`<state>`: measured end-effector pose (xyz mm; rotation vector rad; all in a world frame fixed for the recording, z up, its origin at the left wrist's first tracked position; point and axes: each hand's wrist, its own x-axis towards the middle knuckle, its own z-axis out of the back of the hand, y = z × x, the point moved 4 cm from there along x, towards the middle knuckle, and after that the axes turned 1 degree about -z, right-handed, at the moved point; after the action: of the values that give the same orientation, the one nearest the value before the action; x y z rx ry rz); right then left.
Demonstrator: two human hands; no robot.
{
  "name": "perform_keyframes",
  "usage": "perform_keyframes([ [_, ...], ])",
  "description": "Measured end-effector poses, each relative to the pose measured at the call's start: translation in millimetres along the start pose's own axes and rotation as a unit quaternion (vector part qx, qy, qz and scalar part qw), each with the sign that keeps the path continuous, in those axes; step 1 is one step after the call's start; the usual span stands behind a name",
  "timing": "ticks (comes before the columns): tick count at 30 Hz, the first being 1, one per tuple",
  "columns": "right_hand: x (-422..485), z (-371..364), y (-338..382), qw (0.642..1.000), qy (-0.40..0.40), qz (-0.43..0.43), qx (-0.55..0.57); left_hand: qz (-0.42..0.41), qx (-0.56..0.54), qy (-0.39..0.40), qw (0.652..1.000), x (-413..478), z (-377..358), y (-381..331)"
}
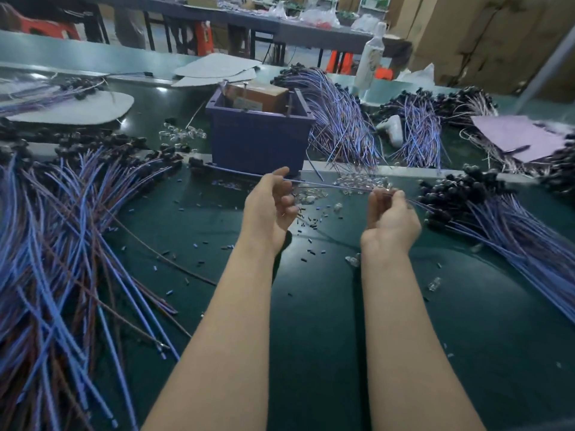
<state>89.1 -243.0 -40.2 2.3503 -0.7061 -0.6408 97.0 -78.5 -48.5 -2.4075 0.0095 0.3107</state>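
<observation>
**Q:** Wire (326, 185): where is it?
**A:** Stretched level across the middle of the frame, above the green table (311, 306), just below the blue box (258, 141).
**Q:** Fingers (287, 202)?
**A:** Left hand (270, 206) curled round the wire, thumb on top; right hand (390, 216) pinching its end, fingertips bunched; wire piles (62, 244) fill the left and right edges.

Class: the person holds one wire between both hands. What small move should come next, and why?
Probably steady the left hand and let the right hand work the end of the wire: it runs taut between both hands, its end pinched in the right fingers, and loose clear parts lie just beyond them.
</observation>
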Motion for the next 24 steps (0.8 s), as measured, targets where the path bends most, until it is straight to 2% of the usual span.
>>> perform_keyframes([
  [2,-0.1,-0.6,-3.6,1.0,0.007,-0.009,-0.013,-0.034,0.011,-0.013,0.999,2.2,2.7,-1.7],
  [4,-6.9,-7.6,-15.9,0.995,0.06,-0.043,-0.063,-0.047,0.041,-0.015,0.998,3.4,2.2,0.5],
  [7,-26.1,-23.6,-43.5,0.958,0.184,-0.061,-0.21,-0.016,0.081,0.013,0.996,1.5,-3.6,10.7],
  [9,-34.6,-30.1,-52.0,0.942,0.219,-0.034,-0.253,0.002,0.096,0.021,0.995,1.1,-4.5,13.9],
  [13,-30.8,-28.0,-46.4,0.958,0.19,-0.022,-0.215,0.026,0.097,0.014,0.995,2.9,-1.7,13.8],
  [20,-28.4,-22.2,-44.3,0.976,0.143,-0.118,-0.113,0.037,0.104,0.03,0.993,1.1,-1.5,13.8],
  [22,-28.3,-20.9,-45.1,0.975,0.142,-0.129,-0.11,0.029,0.1,0.039,0.994,0.9,-2.7,13.3],
  [24,-27.5,-20.0,-46.4,0.97,0.152,-0.112,-0.154,0.008,0.091,0.045,0.995,1.3,-4.3,11.7],
])
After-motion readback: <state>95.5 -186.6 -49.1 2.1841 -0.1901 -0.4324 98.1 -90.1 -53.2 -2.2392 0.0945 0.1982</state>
